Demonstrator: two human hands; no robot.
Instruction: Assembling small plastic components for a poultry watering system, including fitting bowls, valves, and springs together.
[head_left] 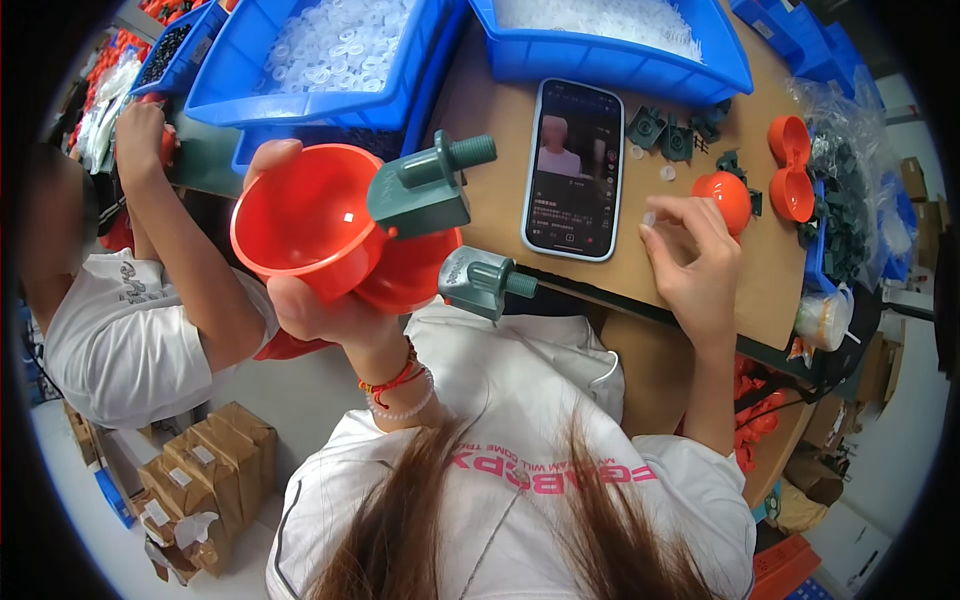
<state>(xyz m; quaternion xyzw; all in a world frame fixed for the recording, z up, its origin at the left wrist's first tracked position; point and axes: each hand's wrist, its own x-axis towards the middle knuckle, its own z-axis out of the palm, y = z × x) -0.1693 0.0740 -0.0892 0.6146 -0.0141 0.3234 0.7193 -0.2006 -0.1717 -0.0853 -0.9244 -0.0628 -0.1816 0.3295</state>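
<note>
My left hand (325, 318) is wrapped around the red double cup (300, 225), thumb on the near side and fingertips showing at the far rim, and holds it up in front of me, clear of the worktop (765, 290). My right hand (700, 270) is over the worktop, between the phone (572, 170) and a red ball-shaped part (725, 200), with thumb and forefinger seemingly closed on a small clear piece (649, 217).

I judge the cup to be light, stiff moulded plastic; its glossy wall could be slippery, though it looks hardly fragile. The outer wall of the nearer bowl gives me the best hold, with the thumb under the rim. The upper green fitting (420, 195) and the lower green fitting (475, 282) stick out to the right; I would expect their threaded stems to suit a fingertip grip. The clear piece looks tiny and easily dropped.

The nearer bowl hides much of the second one, and my palm and most of my left fingers are out of sight. How the fittings join the cup I cannot make out, nor the clear piece's exact shape.
</note>
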